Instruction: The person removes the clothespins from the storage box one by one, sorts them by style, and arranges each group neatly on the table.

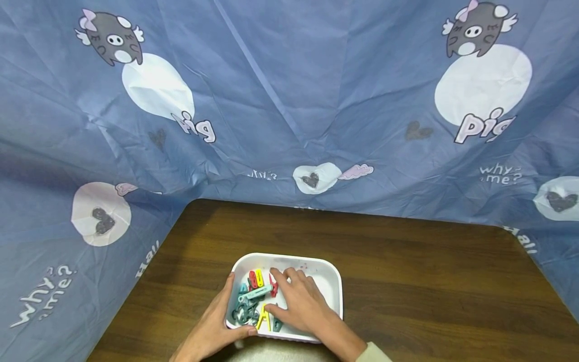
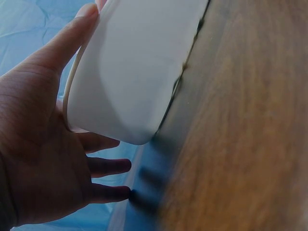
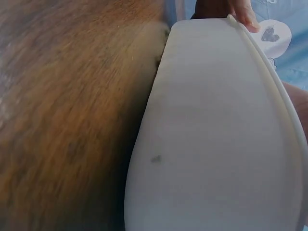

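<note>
A white plastic tray (image 1: pixel 334 296) sits near the front edge of the table, with small coloured plastic clips in its left half. My left hand (image 1: pixel 212 322) holds the tray's near left corner, thumb on the front rim and index finger along the left side; in the left wrist view its other fingers extend straight below the corner. My right hand (image 1: pixel 304 301) reaches inside the tray with fingers spread. Its thumb is by a yellow clip (image 1: pixel 263 318) and its index fingertip near a red clip (image 1: pixel 274 286). A pale green clip (image 1: pixel 256 293) lies across dark green ones (image 1: pixel 244 312).
The brown wooden table (image 1: pixel 407 281) extends to the right of the tray and behind it. A blue printed curtain (image 1: pixel 316 100) hangs along the far and left sides. In the right wrist view, the tray's outer wall (image 3: pixel 211 120) fills much of the frame.
</note>
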